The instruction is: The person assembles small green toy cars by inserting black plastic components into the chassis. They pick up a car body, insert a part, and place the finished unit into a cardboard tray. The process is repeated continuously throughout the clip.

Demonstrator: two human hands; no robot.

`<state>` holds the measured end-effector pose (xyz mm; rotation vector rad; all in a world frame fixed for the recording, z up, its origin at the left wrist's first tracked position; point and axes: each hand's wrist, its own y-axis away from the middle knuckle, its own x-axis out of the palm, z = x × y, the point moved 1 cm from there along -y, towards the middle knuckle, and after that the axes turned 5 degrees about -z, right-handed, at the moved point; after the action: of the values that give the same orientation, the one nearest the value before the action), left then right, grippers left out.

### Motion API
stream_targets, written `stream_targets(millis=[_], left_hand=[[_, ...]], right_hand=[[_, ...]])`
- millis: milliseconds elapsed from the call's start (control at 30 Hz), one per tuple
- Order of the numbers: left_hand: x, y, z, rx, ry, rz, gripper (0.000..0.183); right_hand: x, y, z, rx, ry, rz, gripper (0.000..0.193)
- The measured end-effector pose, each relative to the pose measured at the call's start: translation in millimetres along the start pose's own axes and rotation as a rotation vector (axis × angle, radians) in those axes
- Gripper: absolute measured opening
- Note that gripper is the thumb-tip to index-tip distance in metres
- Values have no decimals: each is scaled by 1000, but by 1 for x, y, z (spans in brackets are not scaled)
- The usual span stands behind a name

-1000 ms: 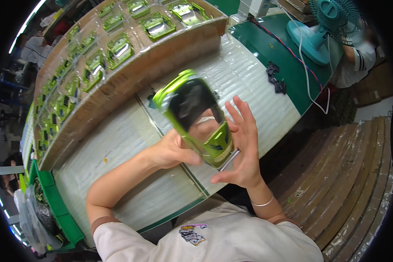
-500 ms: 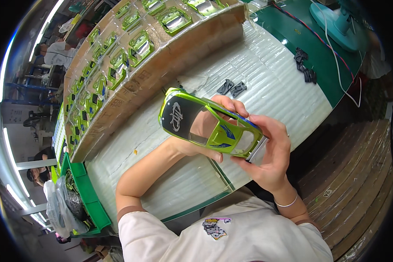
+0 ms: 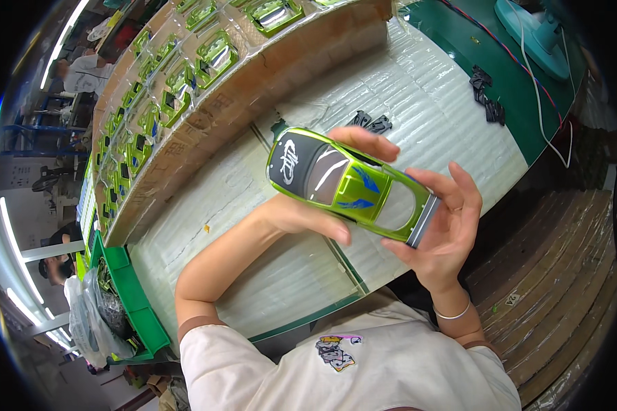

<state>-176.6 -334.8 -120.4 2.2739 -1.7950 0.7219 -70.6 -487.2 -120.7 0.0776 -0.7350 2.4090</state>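
Observation:
A lime-green toy car body (image 3: 349, 194) with blue decals and a black hood is held up over the work surface, its top turned towards me. Around its front half goes my left hand (image 3: 301, 218), thumb along the near side and fingers curled over the far side. At the other end, my right hand (image 3: 449, 236) grips the rear by the grey spoiler (image 3: 424, 221). Its thumb is at the near corner and its index finger at the far corner, with the other fingers looser. Small black plastic parts (image 3: 371, 122) lie just beyond the car body.
A cardboard tray (image 3: 281, 75) of similar green car bodies (image 3: 216, 56) spans the far left. More black parts (image 3: 487, 96) lie on the green mat by a teal fan (image 3: 536, 41) and cables. At left stands a green bin (image 3: 127, 281) with plastic bags. White foam sheeting (image 3: 452, 137) covers the table.
The car body has shifted to the right and tipped, so its top faces me more fully. My right hand's fingers have loosened and spread around the rear end.

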Motion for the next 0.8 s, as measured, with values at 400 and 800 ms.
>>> stream_targets(millis=[400,800], left_hand=[[-6,40,-55,-277,-938,-253,25],[17,-12,-69,-353,-1378,228,12]], right_hand=[[-22,-2,6,173,255,390,74],[-16,-1,13,13,527,498,66]])
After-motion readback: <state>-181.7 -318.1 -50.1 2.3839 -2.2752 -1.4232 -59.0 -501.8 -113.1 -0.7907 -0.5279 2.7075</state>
